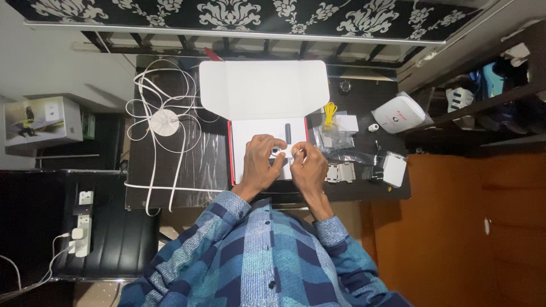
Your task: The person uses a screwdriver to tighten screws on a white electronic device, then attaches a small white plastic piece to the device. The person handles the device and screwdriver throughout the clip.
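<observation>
A dark table (170,187) is lying under both hands, reaching out well past them on either side. Directly beneath the hands an open white box (250,133) with red edges is sitting, its wide lid flap (263,88) folding away beyond the fingertips. Inside the box a slim dark stick-shaped piece (288,134) is resting just beyond the hands, and a small white device (280,152) is lying between them. The left hand (260,162) is curling over the device, fingers bent and gripping its near side. The right hand (307,165) is pinching the device's other end between thumb and fingertips, so the two hands are nearly touching.

Left of the left hand, a round white disc (164,122) is sitting amid loops of white cable (149,91). Right of the right hand, clear plastic bags (335,139) holding small parts are lying close by, with a white oval router-like unit (399,115) farther off and a small white adapter (394,169) nearer.
</observation>
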